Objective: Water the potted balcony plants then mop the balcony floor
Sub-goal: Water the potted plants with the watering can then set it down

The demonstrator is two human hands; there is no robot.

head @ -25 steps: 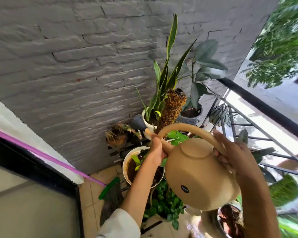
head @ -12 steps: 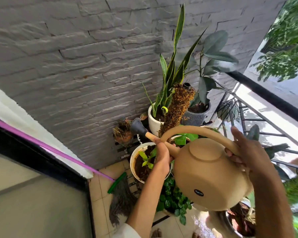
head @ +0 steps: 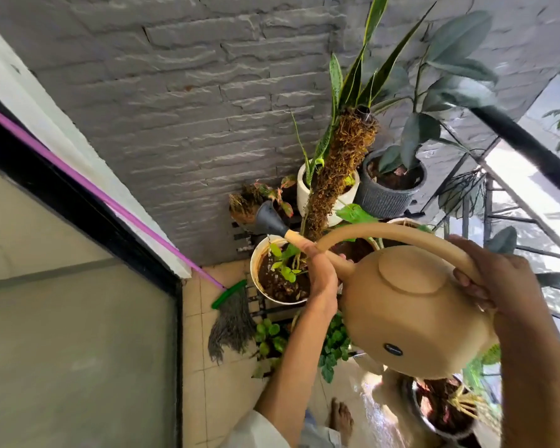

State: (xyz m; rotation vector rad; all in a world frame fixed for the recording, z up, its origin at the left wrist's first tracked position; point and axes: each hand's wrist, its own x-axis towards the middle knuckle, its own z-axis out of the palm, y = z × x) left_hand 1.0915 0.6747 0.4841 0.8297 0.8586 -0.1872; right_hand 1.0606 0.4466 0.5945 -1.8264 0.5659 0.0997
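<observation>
I hold a round tan watering can (head: 411, 318) tilted to the left over the pots. My right hand (head: 488, 279) grips its arched handle at the right. My left hand (head: 317, 270) grips the spout just behind the dark grey rose (head: 269, 219). Water drops fall from the rose into a white pot (head: 259, 286) with dark soil and small green leaves. Behind it stand a white pot with a snake plant (head: 307, 189) and a grey ribbed pot (head: 385, 198) with a dark-leaved plant. A mop with a pink handle (head: 88, 185) and grey strands (head: 230, 321) leans against the wall at the left.
A grey brick wall closes the back. A black-framed glass door (head: 78, 334) is at the left. A black railing (head: 527, 150) runs along the right. Low green plants (head: 333, 347) sit under the can, another pot (head: 443, 412) at bottom right. The beige floor tiles (head: 214, 383) look wet near my bare foot (head: 340, 418).
The view has shifted lower and closer. The can's rose has moved down over the white pot with small leaves, and water now falls into it. Both hands keep their hold.
</observation>
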